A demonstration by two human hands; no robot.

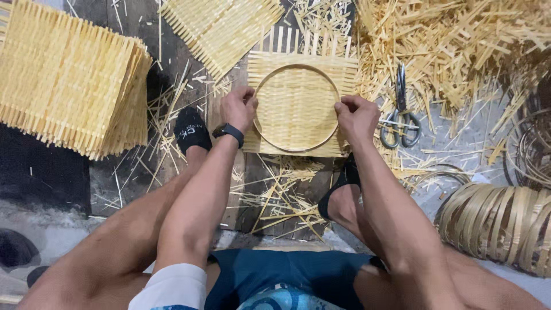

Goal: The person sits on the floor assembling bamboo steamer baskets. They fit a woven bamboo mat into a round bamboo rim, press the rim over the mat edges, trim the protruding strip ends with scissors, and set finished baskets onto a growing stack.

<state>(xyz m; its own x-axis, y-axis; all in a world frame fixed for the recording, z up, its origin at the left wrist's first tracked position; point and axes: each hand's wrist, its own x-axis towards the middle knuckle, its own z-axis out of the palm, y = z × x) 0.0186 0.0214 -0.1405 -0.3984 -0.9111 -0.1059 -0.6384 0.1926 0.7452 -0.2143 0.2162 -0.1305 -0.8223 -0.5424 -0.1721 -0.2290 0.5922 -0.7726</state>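
Observation:
A square woven bamboo mat (270,60) lies on a dark wooden board in front of me. A round bamboo hoop (297,68) sits on the mat, pressing its middle down. My left hand (238,107) grips the hoop's left edge; a black watch is on that wrist. On the opposite side, my right hand (356,117) pinches the hoop's right edge together with the mat. My feet in black socks rest on either side below the mat.
A tall stack of woven mats (69,80) stands at left, another mat (221,26) at top. Scissors (400,112) lie right of the hoop. Loose bamboo trimmings (453,40) pile at top right. Coiled bamboo strips (496,224) sit at lower right.

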